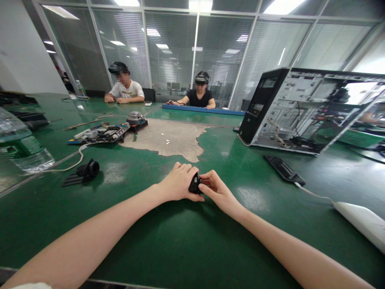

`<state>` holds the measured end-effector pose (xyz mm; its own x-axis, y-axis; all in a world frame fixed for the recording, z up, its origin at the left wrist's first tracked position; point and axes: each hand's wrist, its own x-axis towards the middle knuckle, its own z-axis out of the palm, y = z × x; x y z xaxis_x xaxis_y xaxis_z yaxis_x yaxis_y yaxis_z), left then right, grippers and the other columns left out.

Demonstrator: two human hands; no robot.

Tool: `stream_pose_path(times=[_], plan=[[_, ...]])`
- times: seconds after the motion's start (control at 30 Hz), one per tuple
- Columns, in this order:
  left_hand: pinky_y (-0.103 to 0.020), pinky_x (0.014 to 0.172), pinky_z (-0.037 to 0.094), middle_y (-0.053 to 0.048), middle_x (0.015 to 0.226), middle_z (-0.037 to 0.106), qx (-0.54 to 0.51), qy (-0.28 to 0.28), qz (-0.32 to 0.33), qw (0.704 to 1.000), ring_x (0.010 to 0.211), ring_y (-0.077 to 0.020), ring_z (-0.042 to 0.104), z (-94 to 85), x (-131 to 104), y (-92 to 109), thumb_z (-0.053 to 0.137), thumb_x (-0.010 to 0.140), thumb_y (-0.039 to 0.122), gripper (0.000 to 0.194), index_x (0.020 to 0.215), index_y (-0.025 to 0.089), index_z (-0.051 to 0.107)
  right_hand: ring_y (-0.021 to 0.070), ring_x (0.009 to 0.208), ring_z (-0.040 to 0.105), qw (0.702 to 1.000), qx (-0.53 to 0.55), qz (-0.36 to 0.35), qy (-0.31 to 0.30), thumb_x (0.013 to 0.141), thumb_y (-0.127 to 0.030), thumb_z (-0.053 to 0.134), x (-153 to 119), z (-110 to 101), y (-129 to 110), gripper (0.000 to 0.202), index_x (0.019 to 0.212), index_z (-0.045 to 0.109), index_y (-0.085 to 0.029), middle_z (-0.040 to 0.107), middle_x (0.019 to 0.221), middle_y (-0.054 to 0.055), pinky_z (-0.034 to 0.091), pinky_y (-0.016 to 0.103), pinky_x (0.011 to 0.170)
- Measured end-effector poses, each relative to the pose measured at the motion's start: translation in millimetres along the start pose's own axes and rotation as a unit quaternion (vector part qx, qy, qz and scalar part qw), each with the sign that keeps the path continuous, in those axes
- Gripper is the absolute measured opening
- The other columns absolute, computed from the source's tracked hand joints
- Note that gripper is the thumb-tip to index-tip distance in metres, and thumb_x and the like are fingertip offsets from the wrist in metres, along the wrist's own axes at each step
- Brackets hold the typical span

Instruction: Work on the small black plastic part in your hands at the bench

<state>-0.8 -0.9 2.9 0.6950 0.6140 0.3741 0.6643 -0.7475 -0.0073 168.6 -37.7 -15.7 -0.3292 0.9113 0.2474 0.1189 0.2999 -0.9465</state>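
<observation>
Just above the green tabletop [156,241], both hands meet around a small black device [195,183]. It has a pale label patch and what looks like a round ring at its right end; its exact kind cannot be made out. My left hand [179,182] wraps around its body from the left, covering much of it. From the right, my right hand [215,188] pinches the ring end between thumb and fingers. A black piece with a round, lens-like end and a flat ribbed part [86,171] lies on the table to the left.
An opened computer case [270,108] stands at right. Near it lie a black flat part [284,169] and a white power strip [361,222]. A circuit board [105,133], fan cooler [137,119] and water bottle [22,140] are at left. Two people sit across the table.
</observation>
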Motion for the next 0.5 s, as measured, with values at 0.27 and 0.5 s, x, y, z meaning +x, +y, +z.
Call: stream_pose_path(times=[0.27, 0.5], plan=[[-0.035, 0.076, 0.030, -0.007, 0.089, 0.054, 0.002, -0.001, 0.000, 1.000, 0.083, -0.0242, 0.050, -0.5, 0.0, 0.0, 0.055, 0.057, 0.070, 0.070, 0.099, 0.015, 0.046, 0.0166, 0.091, 0.054, 1.000, 0.005, 0.003, -0.017, 0.077, -0.027, 0.058, -0.1, -1.4, 1.3, 0.023, 0.094, 0.044, -0.022, 0.053, 0.093, 0.002, 0.045, 0.033, 0.078], [-0.035, 0.075, 0.030, -0.007, 0.089, 0.053, -0.002, -0.007, -0.001, 1.000, 0.084, -0.0240, 0.050, -1.3, 0.0, 0.5, 0.055, 0.057, 0.070, 0.069, 0.098, 0.015, 0.046, 0.0150, 0.088, 0.054, 1.000, 0.017, -0.002, -0.014, 0.078, -0.031, 0.056, -1.2, -0.5, -0.6, 0.020, 0.088, 0.042, -0.023, 0.053, 0.089, 0.000, 0.045, 0.031, 0.075]])
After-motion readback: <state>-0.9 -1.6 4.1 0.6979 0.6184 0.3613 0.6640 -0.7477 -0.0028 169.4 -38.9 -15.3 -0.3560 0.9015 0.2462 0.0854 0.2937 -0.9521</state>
